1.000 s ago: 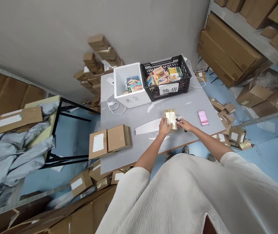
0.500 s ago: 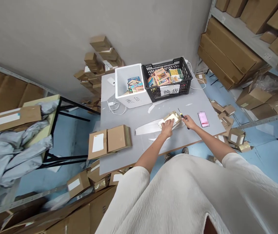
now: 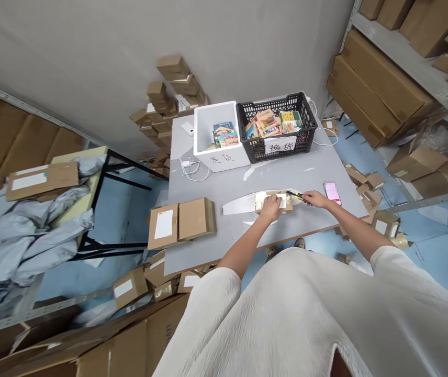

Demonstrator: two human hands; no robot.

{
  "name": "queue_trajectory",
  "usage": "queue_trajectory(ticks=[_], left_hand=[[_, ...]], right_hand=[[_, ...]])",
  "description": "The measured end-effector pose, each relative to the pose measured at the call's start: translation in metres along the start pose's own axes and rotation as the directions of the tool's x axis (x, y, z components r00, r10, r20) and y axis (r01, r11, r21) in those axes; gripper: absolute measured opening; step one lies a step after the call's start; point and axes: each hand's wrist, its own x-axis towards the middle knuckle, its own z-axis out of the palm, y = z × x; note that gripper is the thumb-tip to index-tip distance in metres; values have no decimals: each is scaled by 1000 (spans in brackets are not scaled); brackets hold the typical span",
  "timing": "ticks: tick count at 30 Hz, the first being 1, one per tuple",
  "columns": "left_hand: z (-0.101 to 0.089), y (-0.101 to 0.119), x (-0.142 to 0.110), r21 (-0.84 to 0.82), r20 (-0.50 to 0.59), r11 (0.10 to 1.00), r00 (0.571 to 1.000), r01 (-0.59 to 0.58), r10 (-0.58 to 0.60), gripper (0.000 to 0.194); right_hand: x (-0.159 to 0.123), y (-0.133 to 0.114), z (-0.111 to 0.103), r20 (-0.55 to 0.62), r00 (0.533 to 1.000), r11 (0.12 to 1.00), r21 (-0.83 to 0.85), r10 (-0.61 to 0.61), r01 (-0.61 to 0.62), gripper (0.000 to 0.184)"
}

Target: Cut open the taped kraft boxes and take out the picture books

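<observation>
A small cardboard box (image 3: pixel 258 201) with a white label and shiny tape lies on the grey table (image 3: pixel 200 256). From above, my left hand (image 3: pixel 271 207) holds it, fingers bent over its top. My right hand (image 3: pixel 315 199) is closed round the handle of a yellow-and-black utility knife (image 3: pixel 298 196). The knife points left, and its tip reaches the right end of the box top; the exact contact is too small to tell. Under and beside the box is a long whitish strip (image 3: pixel 235 206).
Behind stand a white foam box (image 3: pixel 224 159) and a black crate (image 3: pixel 310 133), both holding books. A pink-screened phone (image 3: pixel 332 192) lies right, an open brown carton (image 3: pixel 196 220) left. Cardboard parcels (image 3: pixel 383 222) crowd the floor; shelves (image 3: pixel 412 47) flank the table.
The box has turned from slanted to nearly square with the table edge. The knife has swung from pointing up and away to lying leftward across the box's right end. The view has shifted slightly.
</observation>
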Motion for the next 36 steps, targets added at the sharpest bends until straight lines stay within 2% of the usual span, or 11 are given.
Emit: queue_trajectory(ticks=[4, 7, 13, 16, 20, 23, 25, 30, 33, 36], left_hand=[[2, -1, 3, -5, 0, 1000, 1000, -5, 5, 48], [2, 1, 2, -8, -4, 1000, 1000, 1, -1, 50], [3, 4, -6, 2, -11, 1000, 1000, 14, -14, 54], [2, 5, -9, -3, -13, 1000, 1000, 19, -19, 54], [0, 6, -9, -11, -12, 1000, 1000, 26, -26, 53], [-2, 7, -8, -9, -9, 999, 999, 37, -37, 51], [-4, 8, -9, -8, -8, 999, 999, 40, -40, 53], [-10, 9, -14, -91, -61, 995, 997, 34, -40, 74], [-17, 9, -13, -131, -151, 990, 986, 46, -66, 61], [-24, 8, -6, -123, -199, 988, 973, 90, -114, 56]], right_hand=[[-5, 0, -22, 62, 996, 977, -197, -68, 79, 27], [1, -3, -31, 128, 986, 929, -341, -105, 143, 27], [24, -9, -21, 72, 982, 837, -515, -174, 186, 21], [25, -7, -13, 100, 984, 871, -459, -144, 174, 26], [9, 4, -11, 193, 977, 943, -298, -91, 147, 37], [-4, 14, -12, 218, 974, 959, -260, -54, 111, 35], [-10, 18, -12, 170, 985, 966, -247, -32, 74, 32], [-19, 20, -12, -16, 998, 994, -91, 53, -54, 32], [-24, 16, -9, -50, 998, 998, -38, 47, -49, 34], [-29, 9, -4, -76, 997, 996, -81, -34, 27, 34]])
